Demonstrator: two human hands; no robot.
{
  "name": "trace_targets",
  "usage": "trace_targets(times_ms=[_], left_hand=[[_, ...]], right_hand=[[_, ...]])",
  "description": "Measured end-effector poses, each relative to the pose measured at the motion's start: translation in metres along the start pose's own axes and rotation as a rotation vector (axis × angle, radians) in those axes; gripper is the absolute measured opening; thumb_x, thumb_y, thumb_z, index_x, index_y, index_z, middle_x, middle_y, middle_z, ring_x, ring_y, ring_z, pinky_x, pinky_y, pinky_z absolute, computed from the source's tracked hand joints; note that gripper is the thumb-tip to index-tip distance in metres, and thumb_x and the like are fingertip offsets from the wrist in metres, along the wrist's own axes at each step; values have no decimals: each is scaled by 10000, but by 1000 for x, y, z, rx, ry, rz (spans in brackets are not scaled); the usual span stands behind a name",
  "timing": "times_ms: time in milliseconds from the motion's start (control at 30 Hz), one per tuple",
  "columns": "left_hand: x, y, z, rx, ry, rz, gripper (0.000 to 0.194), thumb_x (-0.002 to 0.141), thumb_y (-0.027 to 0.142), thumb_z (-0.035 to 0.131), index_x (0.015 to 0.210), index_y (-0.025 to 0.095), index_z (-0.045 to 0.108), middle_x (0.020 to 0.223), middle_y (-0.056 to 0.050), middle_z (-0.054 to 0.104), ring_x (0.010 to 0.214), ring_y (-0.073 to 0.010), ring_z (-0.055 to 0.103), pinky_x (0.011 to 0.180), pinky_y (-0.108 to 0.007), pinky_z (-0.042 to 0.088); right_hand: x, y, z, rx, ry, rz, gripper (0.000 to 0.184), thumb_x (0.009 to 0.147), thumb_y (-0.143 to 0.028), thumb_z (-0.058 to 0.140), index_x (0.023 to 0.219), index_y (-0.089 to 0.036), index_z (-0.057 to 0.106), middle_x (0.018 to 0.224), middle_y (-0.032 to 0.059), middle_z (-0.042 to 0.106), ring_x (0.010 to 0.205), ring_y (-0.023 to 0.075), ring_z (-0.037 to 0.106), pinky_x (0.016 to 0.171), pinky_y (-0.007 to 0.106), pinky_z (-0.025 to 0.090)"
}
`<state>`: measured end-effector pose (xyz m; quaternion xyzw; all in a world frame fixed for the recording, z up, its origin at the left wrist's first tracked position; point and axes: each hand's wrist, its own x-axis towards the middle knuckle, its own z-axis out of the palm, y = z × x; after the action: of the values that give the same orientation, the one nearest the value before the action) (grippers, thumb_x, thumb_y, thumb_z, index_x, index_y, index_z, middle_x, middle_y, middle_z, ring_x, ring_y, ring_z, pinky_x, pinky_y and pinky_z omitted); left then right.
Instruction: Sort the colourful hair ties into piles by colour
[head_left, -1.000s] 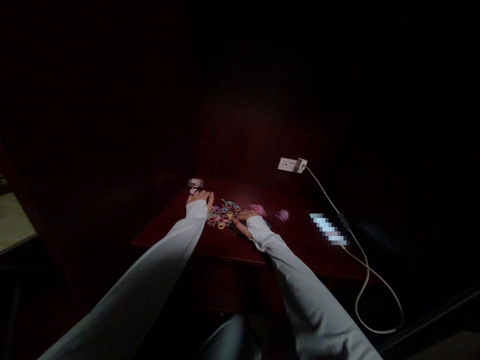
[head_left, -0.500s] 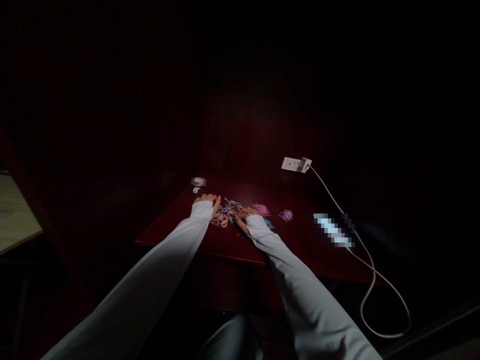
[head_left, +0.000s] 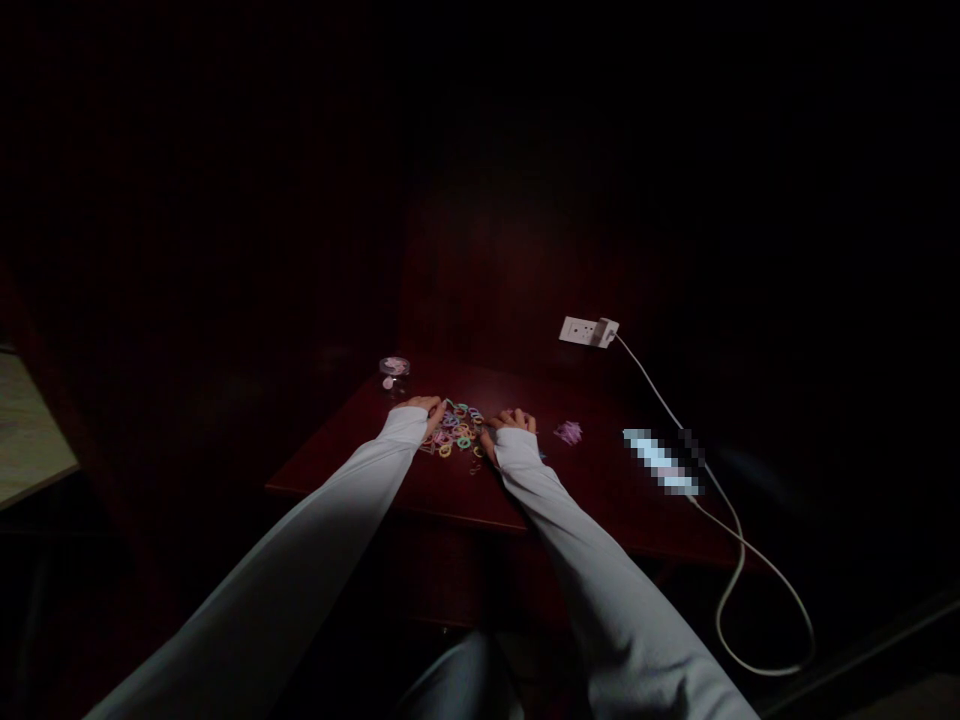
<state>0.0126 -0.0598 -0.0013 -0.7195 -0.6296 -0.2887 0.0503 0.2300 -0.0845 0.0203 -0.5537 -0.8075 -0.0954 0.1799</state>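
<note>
A loose pile of small, many-coloured hair ties (head_left: 459, 428) lies on the dark red table (head_left: 435, 495) between my hands. My left hand (head_left: 424, 408) rests along the pile's left edge, fingers stretched out and thumb towards the ties. On the pile's right side is my right hand (head_left: 511, 424), palm down with its fingers spread. It covers most of a pink heap, and a bit of a teal heap shows beside its cuff. Farther right lies a small heap of purple ties (head_left: 568, 432). I see nothing held in either hand.
At the back left stands a clear round container (head_left: 394, 368) with pinkish things in it. A blurred-out bright device (head_left: 660, 462) lies on the right, with a white cable (head_left: 739, 560) running from a charger in the wall socket (head_left: 581, 331) and hanging past the table edge.
My right hand has shifted right, off the mixed pile and over the pink and teal heaps, and its fingers have spread. My left hand stays nearly in place.
</note>
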Motion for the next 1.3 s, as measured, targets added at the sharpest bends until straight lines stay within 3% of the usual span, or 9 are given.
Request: trace_targets(times_ms=[267, 400, 533, 633, 800, 1000, 1167, 1300], left_hand=[[0, -5, 3, 29, 93, 91, 270, 1028, 282, 442, 1006, 223, 705, 1079, -60, 717, 1034, -226, 619, 857, -304, 475], [0, -6, 6, -54, 46, 122, 204, 989, 342, 546, 1042, 247, 718, 1105, -36, 720, 1044, -225, 610, 894, -308, 470], [1, -8, 6, -81, -54, 143, 259, 916, 430, 663, 1099, 260, 732, 1152, -38, 727, 1077, -256, 611, 941, -345, 465], [3, -11, 7, -96, -97, 162, 266, 884, 407, 698, 1101, 258, 738, 1160, -42, 734, 1085, -258, 616, 960, -348, 464], [4, -12, 8, -153, -90, 204, 219, 926, 309, 612, 1095, 255, 741, 1120, -36, 750, 1058, -234, 632, 955, -336, 461], [1, -7, -2, -131, 12, 182, 276, 1003, 297, 479, 1115, 249, 727, 1130, -53, 745, 1087, -246, 612, 956, -368, 439], [1, -5, -8, -131, 190, 31, 393, 1049, 236, 324, 1046, 242, 717, 1126, -53, 737, 1074, -244, 594, 970, -381, 421], [3, -10, -10, -144, 223, -103, 410, 1054, 233, 288, 1044, 242, 697, 1145, -52, 733, 1079, -245, 600, 957, -377, 415]], right_hand=[[-4, -18, 1, 13, -66, -118, 374, 1035, -381, 442, 1257, -257, 716, 1321, 92, 669, 1219, 298, 477, 1034, 443, 264], [-2, -18, 2, 14, -64, -104, 363, 1026, -373, 447, 1239, -272, 723, 1281, 88, 684, 1213, 307, 477, 1031, 451, 263], [-2, -13, 4, -17, -44, -105, 353, 1002, -345, 480, 1250, -255, 714, 1263, 98, 686, 1235, 308, 471, 1064, 463, 245], [-2, -9, 6, -48, 7, -114, 342, 993, -316, 482, 1214, -215, 723, 1249, 112, 688, 1236, 299, 472, 1097, 459, 220], [-1, -4, 2, -36, 39, -108, 324, 985, -279, 486, 1199, -235, 726, 1194, 96, 703, 1191, 285, 490, 1072, 451, 236], [-5, -1, -2, 45, 17, -388, 325, 1003, -246, 490, 1236, -266, 717, 1202, 65, 708, 1116, 234, 528, 977, 385, 344], [-7, -19, 10, 106, 5, -509, 434, 1043, -408, 470, 1448, -304, 586, 1441, 46, 613, 1244, 231, 505, 1036, 382, 405], [-8, -30, 20, 95, -13, -626, 453, 1053, -451, 441, 1461, -310, 580, 1500, 8, 584, 1335, 235, 474, 1144, 412, 365]])
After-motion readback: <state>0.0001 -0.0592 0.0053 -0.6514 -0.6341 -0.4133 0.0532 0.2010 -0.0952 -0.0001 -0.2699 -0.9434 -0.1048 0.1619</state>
